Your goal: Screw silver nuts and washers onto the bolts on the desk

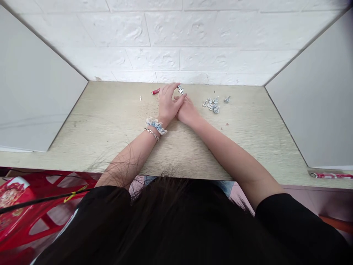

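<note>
Between the thumb and index finger of my left hand [168,102] is a small metal bolt [180,89] with a nut or washer on it, tilted above the wooden table [116,110]. My right hand [188,110] lies against the left one, just below the bolt, its fingers curled and partly hidden behind my left thumb. What the right fingers hold, if anything, cannot be made out. To the right, a loose group of bolts and washers [214,105] lies on the table, with one more bolt [227,99] a little apart.
A red cylinder [156,91] lies just left of my left hand. Grey panels [35,81] stand at both sides, and a white brick-pattern wall [162,36] rises behind. A red and white tube [331,176] rests at the right front edge. Red plastic seating [41,209] is below left.
</note>
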A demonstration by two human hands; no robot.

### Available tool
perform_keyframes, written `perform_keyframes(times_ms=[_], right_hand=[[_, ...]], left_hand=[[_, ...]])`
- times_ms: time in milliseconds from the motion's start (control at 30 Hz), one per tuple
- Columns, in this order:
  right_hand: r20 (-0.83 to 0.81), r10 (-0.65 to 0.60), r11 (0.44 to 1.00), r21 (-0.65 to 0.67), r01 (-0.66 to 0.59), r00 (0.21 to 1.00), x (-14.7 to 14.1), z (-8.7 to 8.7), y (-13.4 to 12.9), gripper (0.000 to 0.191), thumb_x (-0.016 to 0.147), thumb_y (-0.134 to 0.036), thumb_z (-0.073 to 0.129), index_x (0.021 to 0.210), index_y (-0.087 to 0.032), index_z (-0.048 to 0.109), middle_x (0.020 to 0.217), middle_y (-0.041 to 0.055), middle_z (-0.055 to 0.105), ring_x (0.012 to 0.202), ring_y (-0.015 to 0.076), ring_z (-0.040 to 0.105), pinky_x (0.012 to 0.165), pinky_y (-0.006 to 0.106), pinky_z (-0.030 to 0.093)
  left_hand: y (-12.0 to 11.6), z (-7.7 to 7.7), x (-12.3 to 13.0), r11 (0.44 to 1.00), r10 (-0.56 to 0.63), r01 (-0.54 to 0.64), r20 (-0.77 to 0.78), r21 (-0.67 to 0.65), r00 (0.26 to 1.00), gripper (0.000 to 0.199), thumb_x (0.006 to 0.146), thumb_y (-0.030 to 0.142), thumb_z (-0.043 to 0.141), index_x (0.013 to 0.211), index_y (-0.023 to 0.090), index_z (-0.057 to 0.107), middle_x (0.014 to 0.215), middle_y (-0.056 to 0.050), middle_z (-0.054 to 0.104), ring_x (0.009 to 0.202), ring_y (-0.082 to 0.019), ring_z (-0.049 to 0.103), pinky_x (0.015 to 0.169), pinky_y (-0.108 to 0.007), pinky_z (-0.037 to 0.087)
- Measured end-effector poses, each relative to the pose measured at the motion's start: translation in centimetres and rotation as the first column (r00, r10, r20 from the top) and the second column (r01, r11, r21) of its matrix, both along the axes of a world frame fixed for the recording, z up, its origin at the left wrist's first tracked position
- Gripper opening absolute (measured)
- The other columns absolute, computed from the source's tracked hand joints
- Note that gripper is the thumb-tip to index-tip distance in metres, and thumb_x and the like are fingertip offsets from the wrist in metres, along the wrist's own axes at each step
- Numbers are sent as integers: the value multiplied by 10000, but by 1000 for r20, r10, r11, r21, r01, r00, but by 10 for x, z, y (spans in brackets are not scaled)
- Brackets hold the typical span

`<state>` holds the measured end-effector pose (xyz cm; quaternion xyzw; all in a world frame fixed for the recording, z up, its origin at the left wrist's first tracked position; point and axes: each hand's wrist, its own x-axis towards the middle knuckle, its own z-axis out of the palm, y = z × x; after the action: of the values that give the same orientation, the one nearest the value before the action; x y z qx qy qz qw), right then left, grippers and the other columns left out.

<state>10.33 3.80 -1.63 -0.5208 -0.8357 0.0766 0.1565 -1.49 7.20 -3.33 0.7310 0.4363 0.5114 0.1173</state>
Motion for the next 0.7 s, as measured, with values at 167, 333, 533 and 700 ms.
perform_keyframes(times_ms=[167, 333, 533, 700], right_hand=[[148, -89, 991, -88, 102, 985, 1, 19, -10, 474, 1034, -111, 331, 1416, -34, 601, 1441, 230, 636, 1363, 360, 579, 1224, 558, 352], [228, -29, 992, -111, 55, 973, 9, 26, -15, 465, 1031, -69, 284, 1318, -37, 647, 1283, 237, 686, 1229, 334, 649, 1053, 428, 484], [157, 6, 994, -111, 12, 988, 20, 25, -13, 406, 1005, -70, 349, 1171, -65, 719, 1230, 200, 721, 1151, 290, 674, 1008, 364, 480], [0, -56, 992, -116, 55, 998, 25, 37, -8, 371, 1010, -181, 426, 1180, -110, 748, 1250, 152, 753, 1174, 287, 689, 1017, 372, 496]], left_hand=[[0, 2, 1, 999, 29, -28, 56, -17, 998, 385, 902, 342, 787, 1251, 214, 686, 1315, -106, 719, 1300, -283, 626, 1200, -441, 411], [5, 0, -3, 997, 71, -64, 191, -42, 979, 376, 889, 312, 817, 1225, 206, 689, 1242, -95, 734, 1252, -272, 656, 1170, -442, 440], [9, 2, -6, 984, 153, -111, 341, -141, 927, 338, 890, 269, 818, 1197, 198, 697, 1159, -71, 748, 1135, -235, 708, 1159, -433, 449], [2, 11, -4, 969, 218, -151, 395, -194, 892, 282, 869, 239, 811, 1133, 197, 721, 1091, -72, 762, 1109, -233, 697, 1088, -403, 489]])
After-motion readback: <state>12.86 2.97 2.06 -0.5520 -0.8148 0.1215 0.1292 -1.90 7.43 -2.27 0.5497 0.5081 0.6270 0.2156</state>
